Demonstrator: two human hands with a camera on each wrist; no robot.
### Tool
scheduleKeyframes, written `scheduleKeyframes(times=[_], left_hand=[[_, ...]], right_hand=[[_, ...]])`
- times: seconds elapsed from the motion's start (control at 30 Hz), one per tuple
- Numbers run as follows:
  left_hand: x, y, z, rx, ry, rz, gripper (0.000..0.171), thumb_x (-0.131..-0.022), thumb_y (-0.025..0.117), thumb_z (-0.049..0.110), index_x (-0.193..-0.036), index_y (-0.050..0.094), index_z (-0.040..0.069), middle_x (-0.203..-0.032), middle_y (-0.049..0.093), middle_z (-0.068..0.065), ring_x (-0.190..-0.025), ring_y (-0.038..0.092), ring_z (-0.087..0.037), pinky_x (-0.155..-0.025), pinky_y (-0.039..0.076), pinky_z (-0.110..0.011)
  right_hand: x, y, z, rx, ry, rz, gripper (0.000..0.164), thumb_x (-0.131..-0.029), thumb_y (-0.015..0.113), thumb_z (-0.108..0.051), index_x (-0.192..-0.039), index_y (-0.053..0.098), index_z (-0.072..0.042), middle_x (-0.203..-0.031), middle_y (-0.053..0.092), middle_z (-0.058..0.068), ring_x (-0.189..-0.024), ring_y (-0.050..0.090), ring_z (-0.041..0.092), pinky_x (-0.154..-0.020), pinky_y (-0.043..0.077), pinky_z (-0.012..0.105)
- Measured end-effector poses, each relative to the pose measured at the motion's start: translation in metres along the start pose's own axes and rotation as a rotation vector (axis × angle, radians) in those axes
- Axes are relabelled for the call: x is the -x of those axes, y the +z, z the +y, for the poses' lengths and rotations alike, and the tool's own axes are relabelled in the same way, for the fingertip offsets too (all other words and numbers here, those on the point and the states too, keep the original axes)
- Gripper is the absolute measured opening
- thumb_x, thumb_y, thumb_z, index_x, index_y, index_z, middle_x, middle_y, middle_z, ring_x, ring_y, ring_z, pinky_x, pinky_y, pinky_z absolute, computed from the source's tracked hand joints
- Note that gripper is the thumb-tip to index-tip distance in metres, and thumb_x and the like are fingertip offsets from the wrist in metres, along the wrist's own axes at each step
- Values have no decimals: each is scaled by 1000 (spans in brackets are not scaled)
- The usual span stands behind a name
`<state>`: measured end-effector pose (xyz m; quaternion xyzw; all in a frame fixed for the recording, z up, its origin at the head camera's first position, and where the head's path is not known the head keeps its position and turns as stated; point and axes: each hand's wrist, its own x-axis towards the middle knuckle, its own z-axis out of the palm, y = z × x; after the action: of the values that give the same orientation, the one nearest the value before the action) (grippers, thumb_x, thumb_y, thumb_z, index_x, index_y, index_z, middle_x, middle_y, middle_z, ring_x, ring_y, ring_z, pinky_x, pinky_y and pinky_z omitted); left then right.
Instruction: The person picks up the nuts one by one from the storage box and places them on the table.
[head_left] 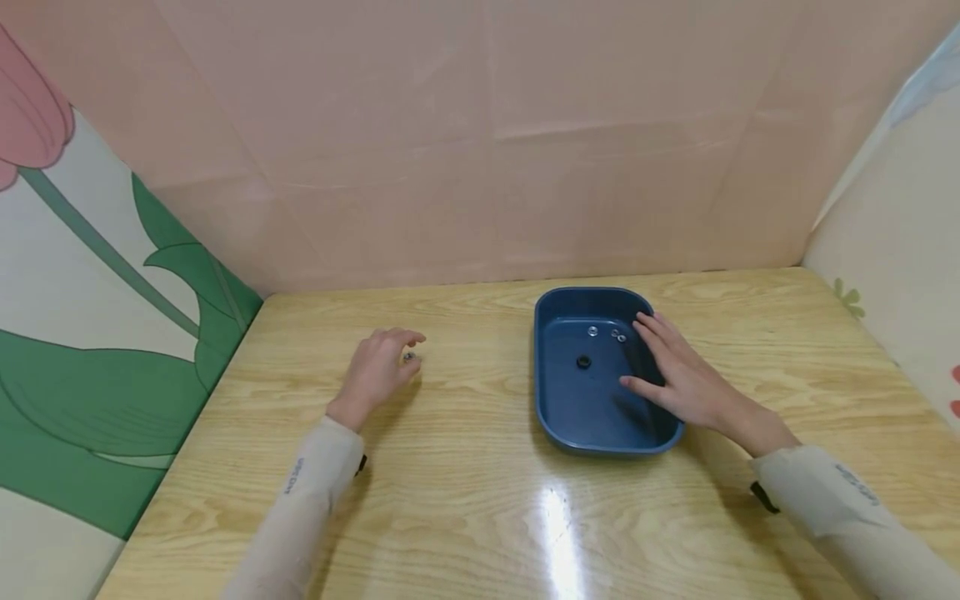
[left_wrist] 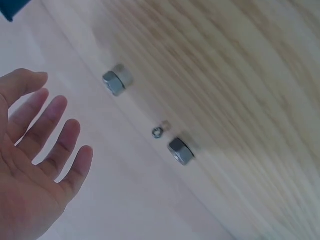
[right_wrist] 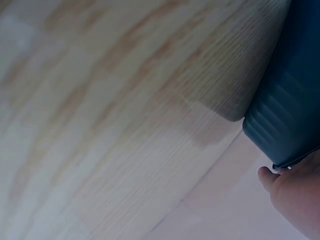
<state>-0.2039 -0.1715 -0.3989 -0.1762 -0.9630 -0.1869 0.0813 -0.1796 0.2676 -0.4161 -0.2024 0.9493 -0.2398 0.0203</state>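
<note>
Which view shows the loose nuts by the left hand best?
The left wrist view: two large nuts and a small nut lie clear on the wooden table, apart from the open left hand. The head view shows only a speck at that hand's fingertips. The right wrist view shows none.

Your worktop (head_left: pixel 480 500) is pale wood-grain with a glossy, smooth finish that throws a bright glare streak at the near side. The blue tray (head_left: pixel 600 446) looks like matt plastic, ribbed on its outer wall. By your left hand (head_left: pixel 377 373) the hex nuts (left_wrist: pixel 181 151) are dull grey metal. Your sleeves (head_left: pixel 847 508) are soft beige cloth
</note>
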Motion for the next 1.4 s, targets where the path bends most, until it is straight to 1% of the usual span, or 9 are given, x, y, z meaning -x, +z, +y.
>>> scheduleKeyframes(times=[0.17,0.37,0.47,0.63,0.77,1.0,1.1,1.4], left_hand=[[-4,1,6,7,20,5,31,-89,73,9,-120,71,5,-113,72,-11,-95,64,-29,-78,53,-42],[-9,3,12,29,26,-3,32,-90,72,10,-122,70,6,-115,71,-11,-93,63,-28,-79,53,-41],[-12,3,16,38,26,0,32,-91,72,10,-122,70,6,-117,71,-11,-96,63,-28,-81,53,-42],[-15,4,21,47,31,-8,33,-92,71,11,-125,69,7,-119,70,-10,-107,62,-30,-88,52,-45],[-18,4,26,53,32,-7,33,-92,72,12,-124,69,8,-120,70,-10,-110,62,-31,-90,52,-46],[-22,6,33,53,61,-1,34,-91,72,12,-124,69,7,-125,69,-11,-106,63,-29,-89,52,-44],[-23,5,35,52,68,-1,34,-91,73,12,-124,69,7,-125,69,-11,-108,63,-29,-92,52,-44],[-27,6,43,40,89,2,33,-92,72,12,-124,69,8,-125,69,-9,-108,63,-28,-90,53,-42]], right_hand=[[0,-1,-1,3,0,-1,91,-96,62,-46,-156,18,5,-165,8,23,-153,-5,38,-114,14,70],[-1,-1,-1,4,3,-1,91,-96,62,-47,-157,17,4,-166,8,22,-154,-6,37,-113,14,71],[-1,-1,0,-3,0,1,91,-96,62,-47,-157,17,4,-166,8,21,-154,-6,37,-113,14,71],[0,-1,0,-7,-1,1,91,-96,62,-47,-157,17,4,-166,8,21,-154,-5,37,-113,14,71],[0,-1,1,-1,0,1,91,-96,62,-47,-157,17,4,-166,8,21,-153,-5,37,-113,15,71],[1,-1,0,-2,6,-2,91,-96,62,-46,-157,17,4,-165,9,22,-153,-5,38,-113,14,72],[1,-1,0,-2,7,-1,91,-96,62,-47,-157,17,4,-165,8,22,-153,-6,37,-113,14,71],[1,-1,-1,-8,14,-6,92,-96,62,-48,-157,16,3,-166,7,21,-153,-6,37,-113,13,71]])
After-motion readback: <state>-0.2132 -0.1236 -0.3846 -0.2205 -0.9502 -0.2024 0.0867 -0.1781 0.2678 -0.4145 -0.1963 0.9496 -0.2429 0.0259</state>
